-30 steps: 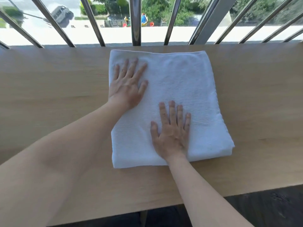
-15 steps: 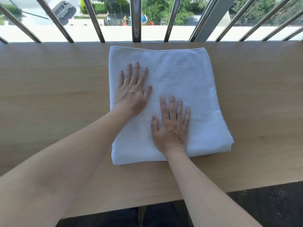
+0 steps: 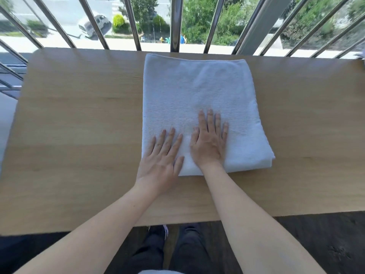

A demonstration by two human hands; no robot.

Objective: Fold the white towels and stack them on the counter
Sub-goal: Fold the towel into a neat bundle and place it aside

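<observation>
Well, some bits we cannot see. The near left corner of the white towel (image 3: pixel 197 91) is hidden under the left hand (image 3: pixel 160 161), so we cannot tell how that corner lies. At the near right corner the towel looks thick, with layers one on top of another, but we cannot count them. A small pale thing (image 3: pixel 363 56) peeks in at the far right edge and is cut off, so we cannot tell what it is. Another white bit (image 3: pixel 160 271) shows at the very bottom, also cut off. The right end of the counter (image 3: pixel 79 125) runs out of the picture too.

The towel lies folded flat in the middle of the wooden counter, with its far edge close to the metal bars (image 3: pixel 174 24).

Both hands are flat, with straight fingers spread a little. The left hand has its fingers on the towel and its heel over the bare wood. The right hand (image 3: pixel 209 143) lies just beside it, all on the towel, near the front edge. We see a thin strip of towel between the two hands. Neither hand pinches or grips anything.

Under the counter we see dark trousers (image 3: pixel 150 254) and a dark shoe (image 3: pixel 158 231). Behind the bars are green trees (image 3: pixel 199 20) and a pale van (image 3: pixel 94 25), a bit blurry.
</observation>
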